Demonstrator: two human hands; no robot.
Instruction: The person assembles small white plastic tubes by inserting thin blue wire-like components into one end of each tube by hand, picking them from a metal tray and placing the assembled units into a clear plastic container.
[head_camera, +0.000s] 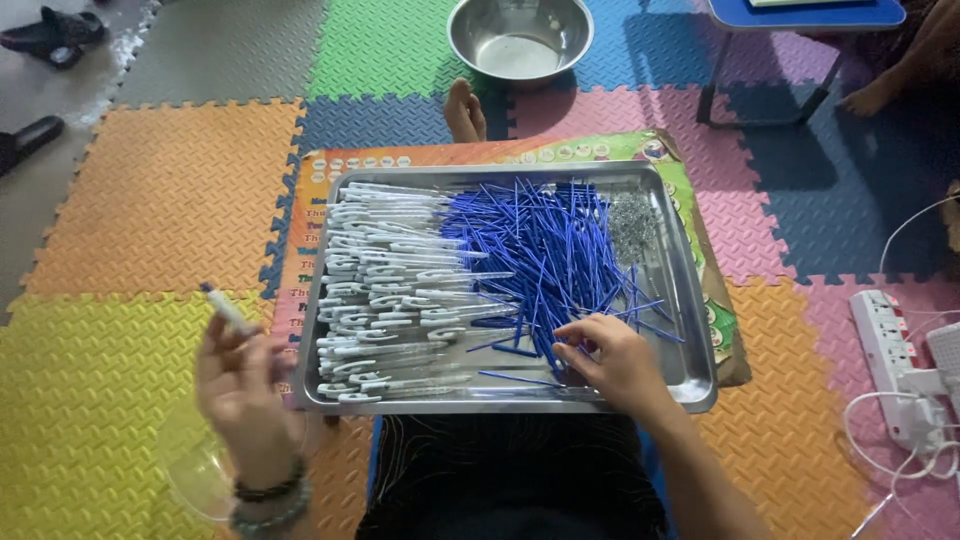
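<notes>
A steel tray (690, 395) rests across my lap. It holds a stack of clear pen barrels (385, 290) on the left, a heap of thin blue refills (545, 250) in the middle and a small pile of metal springs (632, 222) at the far right. My right hand (605, 360) reaches into the near edge of the blue refills, fingers pinching at them. My left hand (240, 385) is raised left of the tray and holds one clear pen (226, 308) upright. A clear plastic bowl (190, 465) lies under that hand.
Coloured foam mats cover the floor. A steel bowl (520, 38) stands beyond the tray, with my bare foot (464, 110) near it. A white power strip with cables (895, 360) lies at the right. A small blue table (800, 20) and another person's foot (872, 97) are at the back right.
</notes>
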